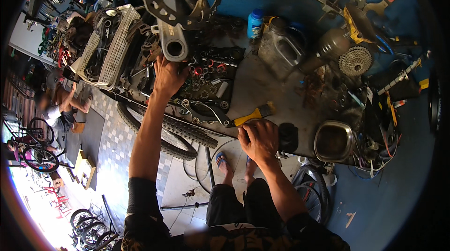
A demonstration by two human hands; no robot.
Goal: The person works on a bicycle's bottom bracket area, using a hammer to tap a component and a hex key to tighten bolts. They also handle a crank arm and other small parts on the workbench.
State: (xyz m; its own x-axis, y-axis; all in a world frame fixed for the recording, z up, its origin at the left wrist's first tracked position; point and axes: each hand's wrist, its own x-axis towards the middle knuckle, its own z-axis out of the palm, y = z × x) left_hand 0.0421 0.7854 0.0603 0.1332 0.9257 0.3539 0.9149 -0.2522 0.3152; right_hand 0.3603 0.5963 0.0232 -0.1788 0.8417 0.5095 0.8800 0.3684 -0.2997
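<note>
My left hand [168, 78] reaches in among small bike parts on the bench, just below a grey crank arm [174, 40]. Its fingers look spread, the thumb apart to the right; the crank's end partly covers the fingertips, and no held thing shows. Several small rings and bearings [205, 82] lie right of it. My right hand [258, 139] rests at the bench's front edge with curled fingers; whatever they hold, if anything, is hidden. Close above that hand lies a brush [251, 115] with a yellow handle. A dark, plier-like tool [204, 112] sits to its left.
Over the bench hang a chainring and crank. A perforated basket [115, 47] stands left; a blue bottle [255, 24], a grey jug [280, 47], a cassette [356, 61] and a square metal pan [333, 141] are right. Tires [176, 136] lean below. A person [61, 106] sits far left.
</note>
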